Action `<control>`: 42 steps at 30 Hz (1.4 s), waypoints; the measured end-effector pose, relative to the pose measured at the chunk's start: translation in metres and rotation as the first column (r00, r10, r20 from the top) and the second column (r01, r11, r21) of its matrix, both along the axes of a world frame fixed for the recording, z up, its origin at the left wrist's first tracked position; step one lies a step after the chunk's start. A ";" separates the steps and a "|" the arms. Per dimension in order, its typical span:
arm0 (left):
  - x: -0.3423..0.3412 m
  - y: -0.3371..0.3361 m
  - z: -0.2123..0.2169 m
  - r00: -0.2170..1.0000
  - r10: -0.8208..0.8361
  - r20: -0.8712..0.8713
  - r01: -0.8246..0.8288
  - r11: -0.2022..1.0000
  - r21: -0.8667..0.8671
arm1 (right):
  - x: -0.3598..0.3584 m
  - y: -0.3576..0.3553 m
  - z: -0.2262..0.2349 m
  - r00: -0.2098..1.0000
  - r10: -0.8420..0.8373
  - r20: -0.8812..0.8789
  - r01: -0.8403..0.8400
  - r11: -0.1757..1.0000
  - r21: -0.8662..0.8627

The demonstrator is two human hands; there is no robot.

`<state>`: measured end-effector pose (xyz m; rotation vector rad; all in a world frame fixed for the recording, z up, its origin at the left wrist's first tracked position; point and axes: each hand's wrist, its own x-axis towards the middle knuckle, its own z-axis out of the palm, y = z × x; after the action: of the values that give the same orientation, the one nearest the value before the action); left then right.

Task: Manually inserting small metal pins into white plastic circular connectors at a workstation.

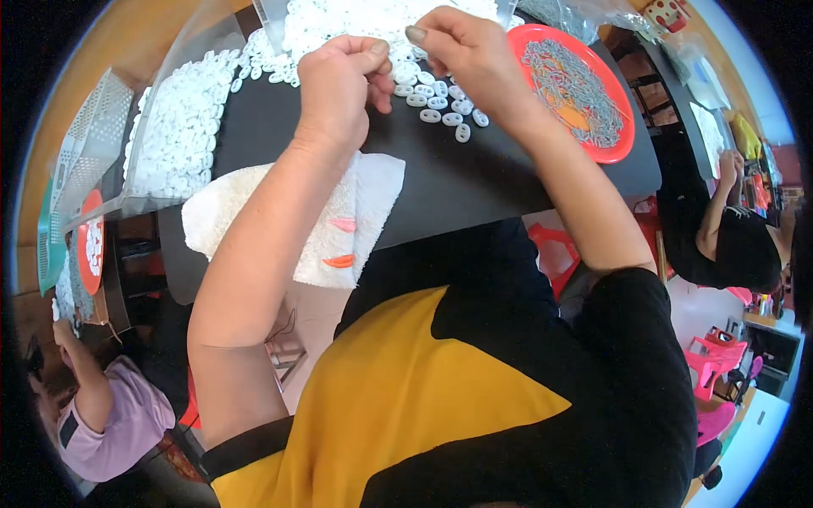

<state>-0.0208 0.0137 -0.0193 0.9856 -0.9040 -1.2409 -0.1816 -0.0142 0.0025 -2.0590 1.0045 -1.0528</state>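
Note:
Both of my hands are raised over the far part of the black table, a small gap between them. My left hand is closed, thumb pressed to the index finger; anything in that pinch is too small or hidden to name. My right hand also pinches with thumb and forefinger, and what it holds cannot be made out. Below and between them lie loose white oval plastic pieces with holes. A larger heap of white pieces spreads beyond. Beside my right forearm, a red plate carries many thin grey metal pins.
A clear bin full of white pieces stands at left, by a white perforated basket. A white towel hangs over the near table edge. Co-workers sit at far left and far right. Plastic bags lie behind the plate.

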 end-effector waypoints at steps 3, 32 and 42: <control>0.007 -0.005 -0.004 0.999 0.019 -0.043 -0.018 1.000 0.024 | -0.024 0.008 0.013 0.932 -0.153 -0.329 0.062 0.961 -0.270; 0.004 0.001 0.005 0.998 -0.055 -0.042 0.057 0.998 0.040 | -0.025 0.064 -0.004 0.635 -0.200 -0.746 0.123 0.980 -0.158; 0.002 0.003 0.006 0.995 -0.070 -0.071 0.070 0.998 0.002 | -0.023 0.063 -0.004 0.687 -0.300 -0.662 0.094 0.940 -0.329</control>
<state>-0.0187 0.0164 -0.0132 0.9140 -0.8870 -1.3292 -0.2046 0.0490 -0.0019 -2.7227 1.5586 -0.4759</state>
